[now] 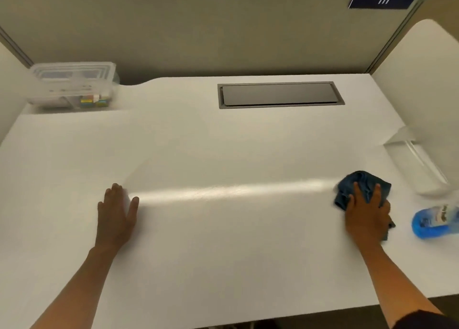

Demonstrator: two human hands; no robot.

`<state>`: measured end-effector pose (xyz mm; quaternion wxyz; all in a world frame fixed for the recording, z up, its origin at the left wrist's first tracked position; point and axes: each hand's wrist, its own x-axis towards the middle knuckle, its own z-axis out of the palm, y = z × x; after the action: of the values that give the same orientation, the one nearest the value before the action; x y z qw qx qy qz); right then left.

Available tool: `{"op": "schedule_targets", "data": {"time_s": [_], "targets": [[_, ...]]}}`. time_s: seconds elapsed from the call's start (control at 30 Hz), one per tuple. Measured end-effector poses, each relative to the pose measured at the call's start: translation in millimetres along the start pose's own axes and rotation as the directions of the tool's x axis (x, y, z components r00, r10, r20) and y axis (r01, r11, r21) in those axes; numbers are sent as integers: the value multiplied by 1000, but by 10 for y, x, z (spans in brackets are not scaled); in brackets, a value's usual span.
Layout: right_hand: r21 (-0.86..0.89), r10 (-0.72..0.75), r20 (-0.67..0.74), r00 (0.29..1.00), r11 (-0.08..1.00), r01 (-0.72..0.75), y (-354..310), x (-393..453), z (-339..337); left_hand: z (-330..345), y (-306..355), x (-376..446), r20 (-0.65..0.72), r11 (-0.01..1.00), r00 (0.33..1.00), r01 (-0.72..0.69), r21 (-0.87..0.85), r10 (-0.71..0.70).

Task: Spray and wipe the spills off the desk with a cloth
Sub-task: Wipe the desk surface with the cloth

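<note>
— Cloth [363,185]: soft, limp, light, bunched under right hand [367,215], fingers spread and pressing it flat on desk [223,229].
— Best hold?
— Palm on top, probably; likely to slide easily on smooth surface. Left hand [116,212] flat, open, empty, well apart.
— Beyond?
— Blue spray bottle [433,220] just right of hand, lying down.

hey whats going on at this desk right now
A person is wiping a white desk. The right hand presses a crumpled blue cloth flat against the surface near the right side, fingers spread over it. The left hand rests open on the desk, holding nothing. A blue spray bottle lies on its side just right of the cloth. No spill is plainly visible, only a glossy streak across the middle.
</note>
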<state>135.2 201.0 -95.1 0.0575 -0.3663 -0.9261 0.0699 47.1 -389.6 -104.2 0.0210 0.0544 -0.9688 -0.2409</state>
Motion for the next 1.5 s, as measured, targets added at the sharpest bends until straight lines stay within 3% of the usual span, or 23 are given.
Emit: {"op": "schedule_targets", "data": {"time_s": [0.3,0.43,0.53,0.63,0.8,0.97,1.07,1.17,1.23,1.37,1.5], "targets": [[41,64,28,998,997,-66,-256,57,29,-62,-201,-16,3,997,999,39,-72,-38],[33,-182,69,981,983,180,-1042,-110,161,-177,-410,-56,3,996,997,71,-61,-71],[60,-362,134,922,932,357,-1859,-420,262,-289,-583,-121,17,993,995,99,-58,-98],[48,-588,207,782,805,592,-2645,-963,377,-429,-713,-205,57,989,989,142,-33,-140],[185,-861,335,382,458,869,-3549,-2154,462,-606,-906,-417,87,983,980,182,-8,-181],[377,-947,320,-38,90,922,-3607,-3240,386,-750,-1042,-550,102,964,959,266,-23,-263],[439,-947,241,-210,-87,894,-3315,-3759,369,-799,-1072,-587,127,964,958,264,-30,-259],[353,-943,112,-313,-257,900,-2923,-4070,420,-800,-1049,-621,112,964,960,264,-46,-257],[339,-931,86,-355,-308,889,-2737,-4190,470,-782,-1015,-626,109,963,959,267,-46,-261],[355,-930,203,-308,-223,908,-2757,-4150,362,-747,-946,-616,107,965,962,258,-50,-252],[319,-906,231,-355,-274,907,-2750,-4008,386,-734,-937,-588,95,962,963,260,-80,-252]]}}
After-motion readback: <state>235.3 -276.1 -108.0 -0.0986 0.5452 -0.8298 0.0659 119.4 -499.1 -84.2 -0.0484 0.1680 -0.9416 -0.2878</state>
